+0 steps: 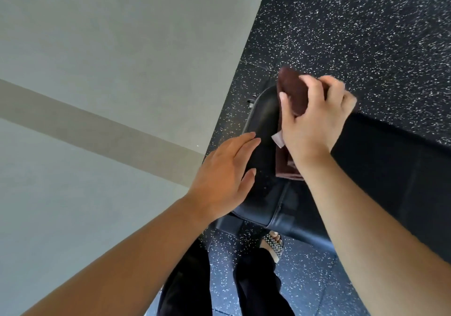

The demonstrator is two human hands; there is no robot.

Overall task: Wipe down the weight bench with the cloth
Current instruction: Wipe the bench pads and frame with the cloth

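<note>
A black padded weight bench [380, 169] runs from the centre toward the right edge, with its rounded seat end [262, 118] near the wall. My right hand [314, 120] grips a folded dark brown cloth [292, 88] and holds it against the seat end; a white label [278, 140] sticks out below the fingers. My left hand [224, 176] lies flat on the seat's left side with fingers spread, holding nothing. The cloth's lower fold [285, 166] shows under my right wrist.
A grey wall [109, 83] with a darker stripe fills the left half, close to the bench's end. The floor [353, 22] is black speckled rubber. My legs in dark trousers and a checkered sandal [274, 242] stand just below the bench.
</note>
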